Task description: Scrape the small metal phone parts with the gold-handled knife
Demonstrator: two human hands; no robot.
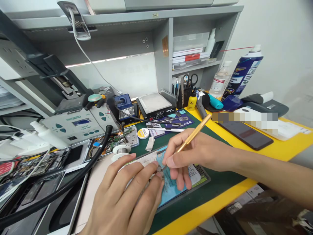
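My right hand (195, 153) pinches a slim gold pen-shaped tool (195, 132) between thumb and fingers, its shaft slanting up to the right. The tool's tip is hard to make out, low among the fingers. My left hand (132, 192) lies spread over the left part of the work mat, fingers stretched out and fingertips close to the tip. A small greyish piece (160, 168) shows partly at these fingertips; its kind I cannot make out. Under both hands is a blue and white printed mat (171, 194) with a dark perforated border. My left thumb is hidden.
A solder spool (121, 150) and a round white-and-yellow tin (143, 133) stand behind my hands. A black hose (95, 160) crosses the left side over opened device parts. A dark phone (246, 134) lies right, near a spray can (242, 75). A hot plate (156, 102) sits behind.
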